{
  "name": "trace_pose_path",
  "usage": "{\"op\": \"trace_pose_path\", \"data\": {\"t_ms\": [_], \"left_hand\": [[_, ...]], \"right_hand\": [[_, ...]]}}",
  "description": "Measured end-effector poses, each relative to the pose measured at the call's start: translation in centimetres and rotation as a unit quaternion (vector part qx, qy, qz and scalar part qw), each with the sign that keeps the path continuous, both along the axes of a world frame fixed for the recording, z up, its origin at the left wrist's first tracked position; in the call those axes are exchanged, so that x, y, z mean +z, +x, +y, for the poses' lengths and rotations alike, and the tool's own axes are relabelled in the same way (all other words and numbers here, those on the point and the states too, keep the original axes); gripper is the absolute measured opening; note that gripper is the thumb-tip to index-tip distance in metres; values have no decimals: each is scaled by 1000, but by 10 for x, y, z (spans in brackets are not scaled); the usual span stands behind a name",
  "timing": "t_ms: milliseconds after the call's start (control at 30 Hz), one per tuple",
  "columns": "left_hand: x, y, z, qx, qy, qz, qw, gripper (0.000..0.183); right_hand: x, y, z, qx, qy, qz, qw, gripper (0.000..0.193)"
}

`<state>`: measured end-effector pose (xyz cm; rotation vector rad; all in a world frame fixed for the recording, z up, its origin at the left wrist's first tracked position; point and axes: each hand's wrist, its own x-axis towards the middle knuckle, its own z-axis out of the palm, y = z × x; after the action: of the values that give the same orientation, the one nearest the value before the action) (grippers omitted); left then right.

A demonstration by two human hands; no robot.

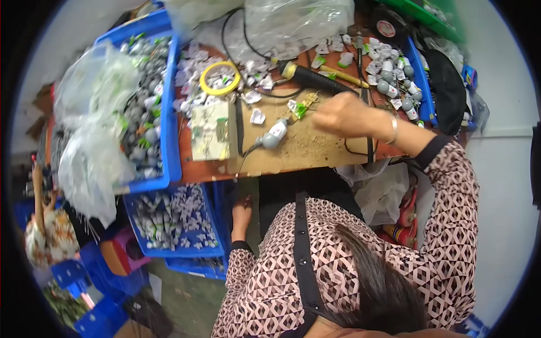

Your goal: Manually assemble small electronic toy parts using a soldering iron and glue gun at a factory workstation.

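Observation:
My right hand is curled into a fist above the cardboard work mat on the table. Whatever its fingers may hold is hidden. Just left of it lies a small green and yellow piece. That piece sits by the upper end of a grey-and-white bulb-shaped part, from whose grey end a thin wire runs down to the table edge. My left hand hangs below the table edge, beside the lower blue tray. Its fingers are too small and dim to read.
A blue crate of similar parts stands left, plastic bags over its side. Yellow tape, a pale block and a black-handled tool lie among white scraps. More parts are heaped right. Another person is far left.

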<state>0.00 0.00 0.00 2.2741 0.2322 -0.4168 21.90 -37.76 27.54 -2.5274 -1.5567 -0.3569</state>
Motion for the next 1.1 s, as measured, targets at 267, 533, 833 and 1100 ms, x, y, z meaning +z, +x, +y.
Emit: {"op": "trace_pose_path", "data": {"t_ms": [267,533,833,1100], "left_hand": [[146,3,-24,88,27,-325,941,17],[221,97,-109,-92,38,-525,845,29],[208,139,-127,-140,38,-420,896,33],[195,129,-120,-33,-216,-337,916,27]], "right_hand": [[-71,-54,32,51,29,85,995,23],[-75,-55,34,57,76,69,993,21],[-80,-57,32,14,63,74,995,21],[-86,-53,49,-133,104,141,975,23]]}}
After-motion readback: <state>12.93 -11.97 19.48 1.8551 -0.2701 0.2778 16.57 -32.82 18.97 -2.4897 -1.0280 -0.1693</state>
